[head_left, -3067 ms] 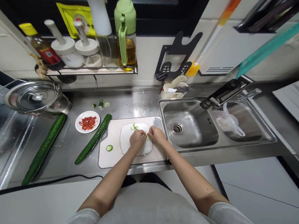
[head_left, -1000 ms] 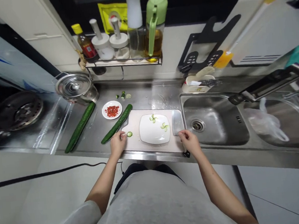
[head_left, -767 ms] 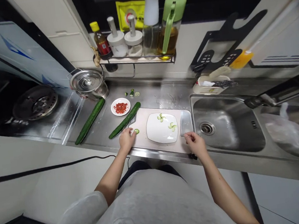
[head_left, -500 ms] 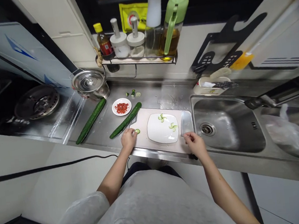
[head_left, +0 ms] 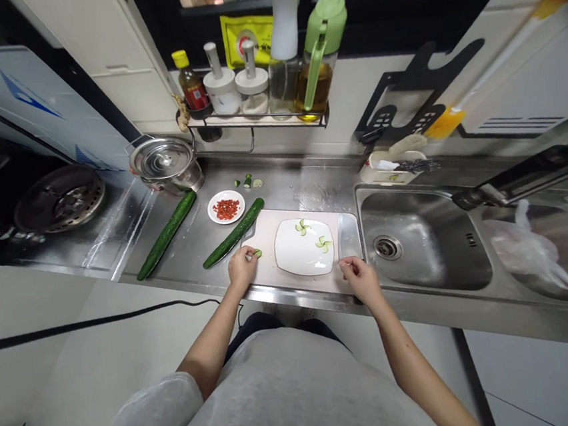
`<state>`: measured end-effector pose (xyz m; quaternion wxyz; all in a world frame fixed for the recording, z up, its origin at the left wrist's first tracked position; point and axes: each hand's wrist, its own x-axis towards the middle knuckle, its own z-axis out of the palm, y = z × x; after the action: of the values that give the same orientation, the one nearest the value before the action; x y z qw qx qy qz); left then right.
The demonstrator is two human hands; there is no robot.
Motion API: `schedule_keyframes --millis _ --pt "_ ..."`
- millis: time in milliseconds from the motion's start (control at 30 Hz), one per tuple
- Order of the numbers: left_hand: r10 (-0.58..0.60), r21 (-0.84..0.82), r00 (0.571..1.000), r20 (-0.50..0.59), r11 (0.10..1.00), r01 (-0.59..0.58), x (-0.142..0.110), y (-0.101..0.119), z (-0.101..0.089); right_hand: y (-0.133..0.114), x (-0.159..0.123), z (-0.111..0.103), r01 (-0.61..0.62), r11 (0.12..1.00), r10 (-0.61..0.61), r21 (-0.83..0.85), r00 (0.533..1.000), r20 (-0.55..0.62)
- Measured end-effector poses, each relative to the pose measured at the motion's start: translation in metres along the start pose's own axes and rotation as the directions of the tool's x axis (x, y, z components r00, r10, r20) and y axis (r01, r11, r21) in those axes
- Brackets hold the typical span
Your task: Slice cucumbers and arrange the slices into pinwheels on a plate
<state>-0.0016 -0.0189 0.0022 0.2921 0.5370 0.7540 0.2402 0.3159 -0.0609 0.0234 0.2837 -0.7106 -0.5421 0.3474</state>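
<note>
My left hand (head_left: pixel 242 268) rests on the left part of the pale cutting board (head_left: pixel 267 236), thumb and fingers pinched on a single cucumber slice (head_left: pixel 258 253). My right hand (head_left: pixel 359 277) sits at the board's front right corner, fingers curled at the base of a cleaver (head_left: pixel 349 235) that lies flat along the board's right edge; the handle is hidden under the hand. Between the hands stands a white square plate (head_left: pixel 301 263) with two pinwheel-shaped cucumber garnishes (head_left: pixel 303 226) (head_left: pixel 324 242).
A cucumber (head_left: pixel 233 233) leans on the board's left corner, and another (head_left: pixel 165 235) lies further left. Behind them are a small dish of chopped red chilli (head_left: pixel 226 208), cucumber ends (head_left: pixel 251 181) and a lidded steel pot (head_left: pixel 163 161). The sink (head_left: pixel 423 253) is right of the board.
Both hands left the plate: the left went to the lone slice at the board's left and pinched it, the right went to the cleaver. In the last second the hands barely moved.
</note>
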Motion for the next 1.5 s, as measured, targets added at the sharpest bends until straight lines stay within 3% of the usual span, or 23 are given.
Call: schedule_keyframes --millis 67,167,267,400,533,633,733,800,900,1000,1167,1500 --pt "-0.016 -0.226 0.998 0.058 0.974 0.028 0.002 0.002 -0.001 -0.008 0.000 0.003 0.021 1.000 -0.021 0.000 1.000 -0.001" --pt "0.037 -0.538 0.980 0.194 0.840 0.075 0.002 0.012 -0.004 -0.029 -0.001 0.011 0.100 0.995 -0.100 0.010 0.995 0.021" --pt "0.136 -0.668 0.939 0.315 0.735 0.117 -0.003 0.030 -0.008 -0.059 0.000 0.024 0.242 0.968 -0.247 0.063 0.964 0.096" --pt "0.261 -0.693 0.871 0.416 0.711 0.118 -0.012 0.054 -0.011 -0.091 0.005 0.039 0.428 0.900 -0.435 0.081 0.880 0.192" --pt "0.309 -0.683 0.844 0.437 0.725 0.088 -0.016 0.069 -0.008 -0.098 0.011 0.048 0.457 0.889 -0.452 0.037 0.857 0.247" --pt "0.234 -0.685 0.881 0.411 0.717 0.129 -0.018 0.076 -0.005 -0.094 0.015 0.048 0.427 0.903 -0.428 0.053 0.882 0.195" --pt "0.074 -0.664 0.884 0.462 0.689 0.290 -0.023 0.082 -0.003 -0.088 0.018 0.045 0.401 0.911 -0.411 0.092 0.902 0.131" --pt "-0.008 -0.639 0.834 0.552 0.638 0.429 -0.026 0.086 -0.003 -0.085 0.019 0.043 0.398 0.911 -0.408 0.105 0.906 0.109" --pt "-0.038 -0.611 0.740 0.672 0.536 0.583 -0.029 0.094 -0.002 -0.084 0.020 0.041 0.421 0.901 -0.431 0.107 0.897 0.096" --pt "-0.043 -0.603 0.699 0.714 0.468 0.645 -0.028 0.102 -0.002 -0.085 0.020 0.038 0.468 0.878 -0.477 0.099 0.873 0.101" --pt "-0.079 -0.622 0.723 0.686 0.452 0.639 -0.022 0.106 0.001 -0.086 0.019 0.035 0.495 0.865 -0.501 0.075 0.859 0.109" --pt "-0.034 -0.650 0.797 0.602 0.560 0.514 -0.019 0.103 0.005 -0.083 0.021 0.034 0.521 0.853 -0.519 0.026 0.842 0.148"
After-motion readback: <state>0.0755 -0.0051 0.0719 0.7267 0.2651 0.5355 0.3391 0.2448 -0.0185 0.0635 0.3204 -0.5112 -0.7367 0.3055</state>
